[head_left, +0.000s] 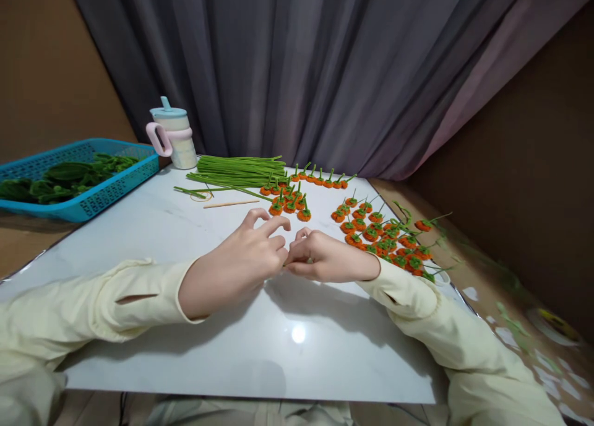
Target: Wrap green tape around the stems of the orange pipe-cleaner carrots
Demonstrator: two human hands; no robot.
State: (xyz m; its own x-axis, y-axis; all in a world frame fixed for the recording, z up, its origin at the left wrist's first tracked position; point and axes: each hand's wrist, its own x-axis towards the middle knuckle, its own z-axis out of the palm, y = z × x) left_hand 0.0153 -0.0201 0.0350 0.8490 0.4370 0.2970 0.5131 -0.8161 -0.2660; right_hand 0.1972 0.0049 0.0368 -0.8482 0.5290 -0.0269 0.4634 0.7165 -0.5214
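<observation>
Over the middle of the white tabletop, my left hand (260, 247) and my right hand (325, 257) meet at the fingertips. The thumb and fingers of each are pinched together, and whatever lies between them is too small and hidden to name. The left index finger is bent and raised. Just beyond the hands stands a cluster of small orange fuzzy pumpkin-like pieces with green tops and stems (289, 205). More such orange pieces (371, 233) lie close together to the right of my right hand. Behind my left hand rests a thin wooden stick (231, 204).
A bundle of green fuzzy stems (236, 171) lies at the table's back, near a lidded tumbler with a pink handle (179, 138). At left, a blue basket (120, 187) holds green leafy pieces. Scraps (508, 336) and a roll of tape (554, 326) lie off the right edge.
</observation>
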